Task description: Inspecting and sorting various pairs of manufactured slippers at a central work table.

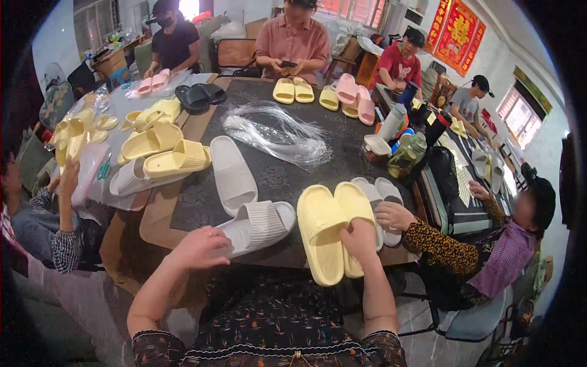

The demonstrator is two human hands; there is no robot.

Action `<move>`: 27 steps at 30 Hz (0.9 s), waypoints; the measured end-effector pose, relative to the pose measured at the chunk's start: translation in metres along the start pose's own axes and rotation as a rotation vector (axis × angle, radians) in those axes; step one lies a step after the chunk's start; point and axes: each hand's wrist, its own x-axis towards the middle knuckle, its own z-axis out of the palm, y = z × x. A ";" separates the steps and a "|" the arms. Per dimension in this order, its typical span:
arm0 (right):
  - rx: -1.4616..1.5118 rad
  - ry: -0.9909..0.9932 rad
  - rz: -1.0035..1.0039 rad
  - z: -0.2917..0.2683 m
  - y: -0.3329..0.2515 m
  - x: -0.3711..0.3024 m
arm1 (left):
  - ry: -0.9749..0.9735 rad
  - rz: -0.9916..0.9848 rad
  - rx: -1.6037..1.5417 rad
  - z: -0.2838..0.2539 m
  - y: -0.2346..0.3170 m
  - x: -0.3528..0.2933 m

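My right hand [361, 240] grips a pair of pale yellow slide sandals [327, 226] held side by side at the near edge of the dark table [275, 177]. My left hand [199, 246] rests on the heel of a white slide sandal [260, 225] lying on its side at the table's front. A second white sandal [231, 173] lies flat just behind it. A bundle of clear plastic bags [278, 134] is spread over the middle of the table.
A person at the right touches a grey pair of sandals [385, 196] next to mine. Yellow sandals [159, 147] pile up on the left table. More pairs, bottles [406, 156] and several seated people ring the table.
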 end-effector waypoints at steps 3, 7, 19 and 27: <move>0.034 -0.075 0.028 0.004 -0.008 -0.003 | 0.219 -0.108 -0.011 -0.015 -0.013 0.018; 0.028 -0.082 0.018 0.014 -0.005 -0.007 | 0.342 -0.112 0.288 -0.029 -0.044 0.056; -0.051 -0.041 0.137 0.004 0.019 -0.014 | 0.306 -0.228 0.226 -0.013 -0.067 0.131; -0.138 0.089 0.313 -0.025 0.097 0.032 | 0.473 -0.587 -0.239 0.053 -0.025 0.132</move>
